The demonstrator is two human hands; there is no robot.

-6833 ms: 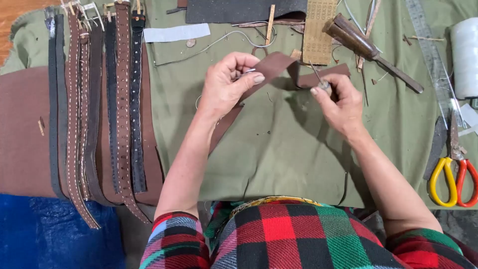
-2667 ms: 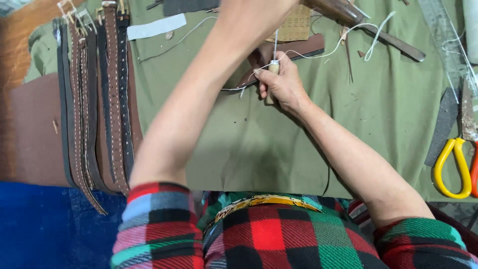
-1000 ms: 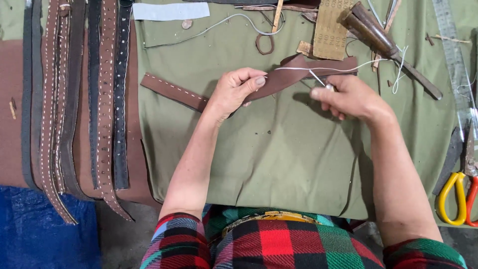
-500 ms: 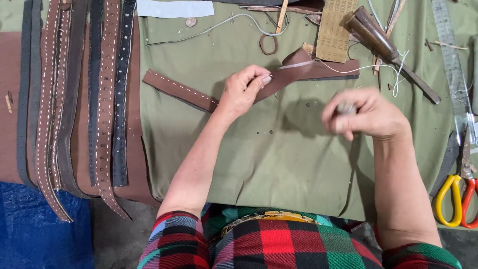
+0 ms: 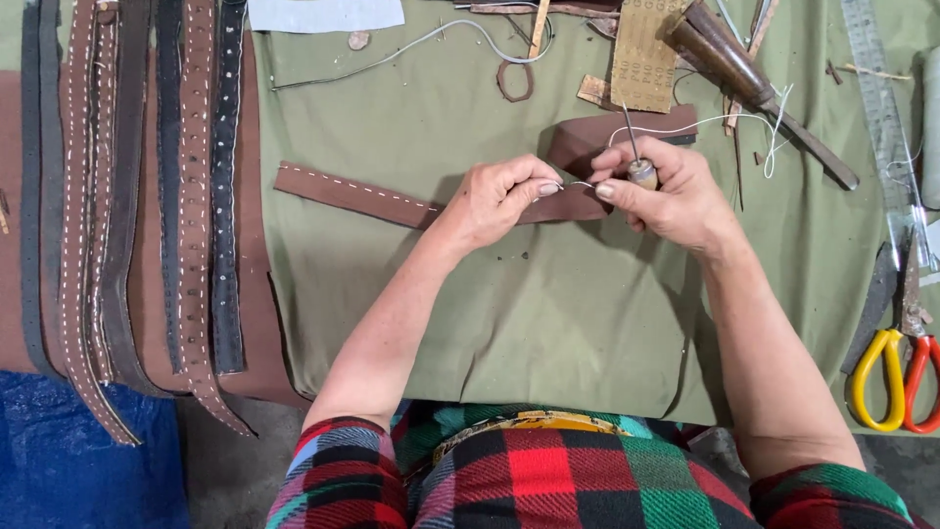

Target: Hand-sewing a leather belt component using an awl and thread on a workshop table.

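Brown leather strap (image 5: 392,199), white stitching, flat

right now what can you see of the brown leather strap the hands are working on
The brown leather strap looks like a long, flat leather strip with a row of pale stitches along its left stretch. It lies flat on the green cloth, slanting down to the right, then bends back up towards a wider end. The left hand and right hand cover its middle; the right also grips an awl. White thread trails over it.

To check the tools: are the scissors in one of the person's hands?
No, the scissors lie on the cloth at right, far from both hands.
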